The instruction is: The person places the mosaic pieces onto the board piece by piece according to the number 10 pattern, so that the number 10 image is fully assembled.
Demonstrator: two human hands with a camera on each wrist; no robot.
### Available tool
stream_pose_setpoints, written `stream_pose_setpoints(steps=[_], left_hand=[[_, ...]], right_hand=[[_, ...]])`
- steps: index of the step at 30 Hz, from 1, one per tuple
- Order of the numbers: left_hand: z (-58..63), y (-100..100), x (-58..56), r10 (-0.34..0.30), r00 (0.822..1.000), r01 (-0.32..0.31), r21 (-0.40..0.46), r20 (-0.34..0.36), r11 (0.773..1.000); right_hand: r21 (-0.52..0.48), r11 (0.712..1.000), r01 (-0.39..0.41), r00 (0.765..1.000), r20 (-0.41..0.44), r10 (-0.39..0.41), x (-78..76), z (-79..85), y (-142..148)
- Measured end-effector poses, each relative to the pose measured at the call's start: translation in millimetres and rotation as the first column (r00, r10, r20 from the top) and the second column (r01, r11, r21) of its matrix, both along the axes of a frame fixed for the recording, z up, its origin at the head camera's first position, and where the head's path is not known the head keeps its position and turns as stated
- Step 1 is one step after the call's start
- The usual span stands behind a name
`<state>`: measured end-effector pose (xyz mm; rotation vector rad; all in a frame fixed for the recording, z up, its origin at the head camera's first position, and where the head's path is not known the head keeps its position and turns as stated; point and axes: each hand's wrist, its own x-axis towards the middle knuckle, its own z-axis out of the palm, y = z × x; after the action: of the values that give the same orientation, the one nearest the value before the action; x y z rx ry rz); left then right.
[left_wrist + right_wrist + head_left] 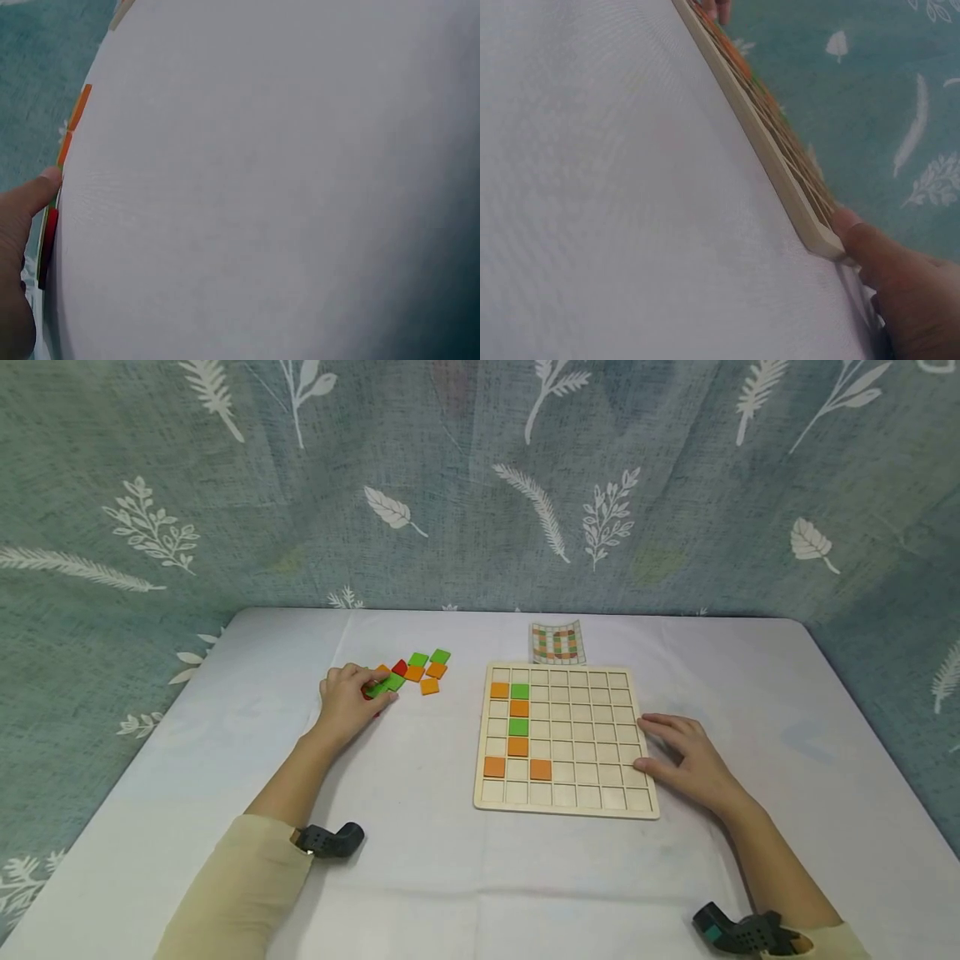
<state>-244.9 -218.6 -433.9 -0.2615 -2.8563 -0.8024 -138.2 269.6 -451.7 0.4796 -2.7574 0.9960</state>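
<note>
My left hand is at a loose cluster of small square tiles on the left of the table. Its thumb and forefinger pinch a green tile among them; the other fingers hide part of the cluster. In the left wrist view the thumb meets the edge of the tiles, just past a red tile. My right hand rests at the right edge of a pale wooden grid board, fingers loosely extended, thumb on the rim near a corner. Several orange and green tiles sit in the board's left columns.
A small printed card with a coloured grid pattern lies behind the board. Orange tiles, green tiles and a red tile lie loose at the cluster. White cloth covers the table; a leaf-patterned curtain hangs behind.
</note>
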Motion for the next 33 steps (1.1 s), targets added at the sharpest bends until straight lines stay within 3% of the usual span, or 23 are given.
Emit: stream_pose_setpoints(steps=[6,16,20,26,33], left_hand=[[2.5,-3,-3.1,-0.010,0.999,0.011,-0.040,0.040,0.999],[-0.2,3,-2.7,-0.006,1.000,0.007,-0.018,0.022,1.000],[-3.3,9,2.8,0.003,1.000,-0.003,-0.013,-0.006,1.000],[-1.7,19,15.5,-0.040,0.998,0.040,-0.013,-0.050,0.999],[0.0,27,24.4,-0.040,0.999,0.039,-0.013,-0.026,0.999]], right_hand=[[-0.004,1.000,0.002,1.000,0.007,-0.002,0.7,-0.5,-1],[0.005,1.000,-0.002,1.000,-0.002,0.002,0.2,0.1,-1],[0.007,1.000,-0.001,1.000,0.004,0.001,-0.4,-0.2,-1],[0.007,1.000,-0.005,1.000,0.006,0.005,-0.6,-0.2,0],[0.008,1.000,-0.002,1.000,0.018,0.002,-0.4,1.2,1]])
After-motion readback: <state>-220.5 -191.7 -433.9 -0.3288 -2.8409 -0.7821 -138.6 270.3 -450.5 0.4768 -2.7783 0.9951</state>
